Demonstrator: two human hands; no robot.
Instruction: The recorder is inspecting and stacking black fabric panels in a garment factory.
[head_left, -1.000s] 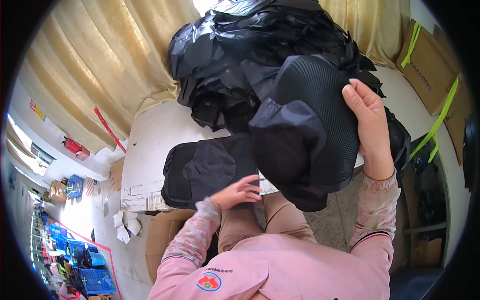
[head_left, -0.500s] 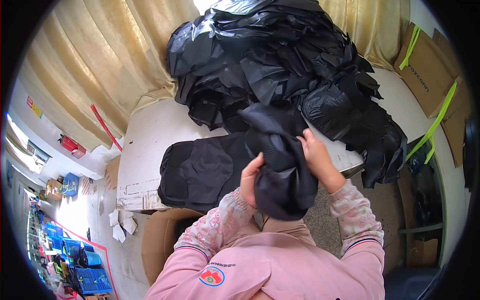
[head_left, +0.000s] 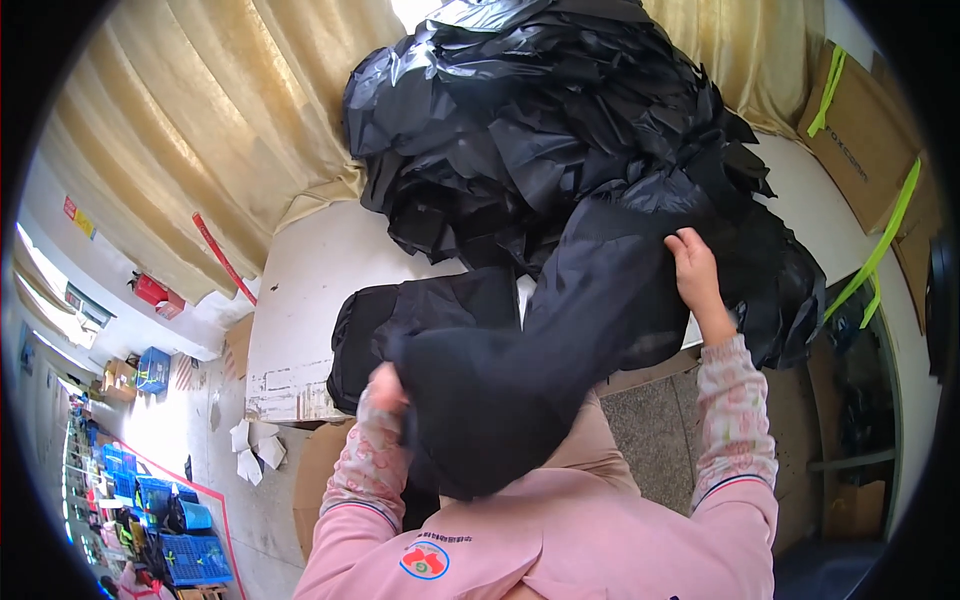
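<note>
A long piece of black fabric is spread between my two hands, over my lap and the table's near edge. Its upper right edge is gripped by my right hand, thumb and fingers closed. My left hand, blurred by motion, has hold of the fabric's left end; part of its fingers is hidden. Under and behind that end, flat black fabric pieces lie on the white table, partly covered by the held piece.
A big heap of shiny black sheets fills the table's back and spills over its right side. Cardboard boxes with yellow-green straps stand at the right. A red tube leans at the left; blue crates sit on the floor.
The bunched fabric has been opened out into a long spread piece. My left hand has moved left and toward me; my right hand has moved right and slightly up.
</note>
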